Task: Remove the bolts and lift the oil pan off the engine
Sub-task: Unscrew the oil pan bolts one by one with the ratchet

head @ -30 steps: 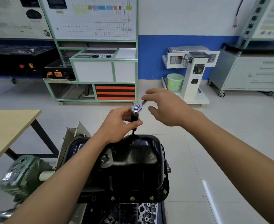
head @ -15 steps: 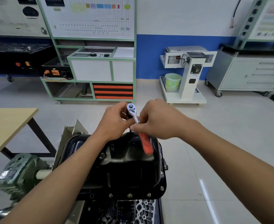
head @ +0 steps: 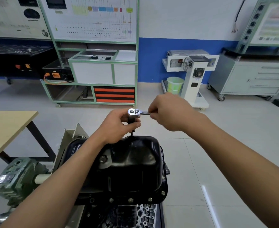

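Head view: ratchet [head: 134, 112] in left fingers [head: 136, 124], right fingers [head: 154, 111], over oil pan [head: 127, 165]

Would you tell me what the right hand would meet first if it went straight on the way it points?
The right hand points along the handle, so probably the ratchet head, with the left hand just beneath it.

The glossy black oil pan [head: 132, 163] sits sump-up at lower centre of the frame, seated on the engine [head: 145, 213] at the bottom edge. Silver bolts [head: 130, 199] line its near flange. A chrome ratchet [head: 134, 111] stands above the far rim, its dark extension reaching down.
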A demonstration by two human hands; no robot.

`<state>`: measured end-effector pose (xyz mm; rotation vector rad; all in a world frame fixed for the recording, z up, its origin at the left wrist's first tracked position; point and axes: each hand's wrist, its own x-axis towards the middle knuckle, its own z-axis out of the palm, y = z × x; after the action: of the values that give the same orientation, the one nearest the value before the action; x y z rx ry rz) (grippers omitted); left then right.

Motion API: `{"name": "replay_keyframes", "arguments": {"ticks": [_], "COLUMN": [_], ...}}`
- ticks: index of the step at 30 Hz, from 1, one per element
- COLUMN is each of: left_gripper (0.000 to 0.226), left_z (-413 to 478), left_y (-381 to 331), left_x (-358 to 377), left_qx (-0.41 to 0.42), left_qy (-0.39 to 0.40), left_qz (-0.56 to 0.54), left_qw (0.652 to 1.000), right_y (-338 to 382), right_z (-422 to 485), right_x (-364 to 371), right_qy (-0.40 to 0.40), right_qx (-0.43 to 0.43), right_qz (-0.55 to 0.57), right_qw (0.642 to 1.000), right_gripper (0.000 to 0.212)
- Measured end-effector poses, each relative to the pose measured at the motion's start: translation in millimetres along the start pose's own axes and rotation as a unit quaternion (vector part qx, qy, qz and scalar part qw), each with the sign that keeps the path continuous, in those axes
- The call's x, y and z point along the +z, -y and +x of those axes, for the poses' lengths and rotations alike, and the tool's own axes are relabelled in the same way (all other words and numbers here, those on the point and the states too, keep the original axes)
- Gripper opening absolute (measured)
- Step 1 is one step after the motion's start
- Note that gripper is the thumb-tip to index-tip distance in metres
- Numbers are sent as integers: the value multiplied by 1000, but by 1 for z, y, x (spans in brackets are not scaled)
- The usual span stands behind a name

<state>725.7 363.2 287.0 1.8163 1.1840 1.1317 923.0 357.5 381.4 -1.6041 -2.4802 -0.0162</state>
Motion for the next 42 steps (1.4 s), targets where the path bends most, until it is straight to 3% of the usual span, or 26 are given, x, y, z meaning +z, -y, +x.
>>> {"name": "replay_keyframes", "arguments": {"ticks": [4, 9, 13, 17, 21, 27, 33, 39, 42], "left_gripper": [25, 13, 14, 30, 31, 28, 38, 19, 21], "left_z": [0, -1, 0, 2, 2, 1, 0, 2, 2], "left_y": [1, -1, -2, -4, -4, -3, -1, 4, 6], "left_x": [-2, -2, -1, 3, 5, 8, 7, 4, 4], "left_qx": [-9, -7, -8, -3, 8, 45, 63, 56, 54], "left_qy": [9, 19, 1, -17, -33, -29, -50, -6, -2], "left_qz": [-9, -23, -18, -4, 1, 29, 40, 21, 44], "left_qw": [1000, 1000, 1000, 1000, 999, 998, 996, 998, 998], "right_y": [-8, -7, -8, -5, 4, 25, 39, 26, 20], "right_z": [15, 22, 18, 5, -11, -20, -15, -14, -7], "right_x": [12, 28, 28, 17, 9, 18, 32, 19, 11], "right_qy": [-1, 26, 2, -47, -44, -18, -18, -10, -13], "right_qx": [-32, -66, -71, -22, 6, 11, 36, 26, 12], "right_qz": [30, 59, 29, -38, -45, 99, 183, 146, 60], "right_qw": [999, 996, 997, 998, 998, 995, 982, 989, 998], "right_gripper": [47, 67, 48, 21, 22, 49, 53, 46, 19]}}
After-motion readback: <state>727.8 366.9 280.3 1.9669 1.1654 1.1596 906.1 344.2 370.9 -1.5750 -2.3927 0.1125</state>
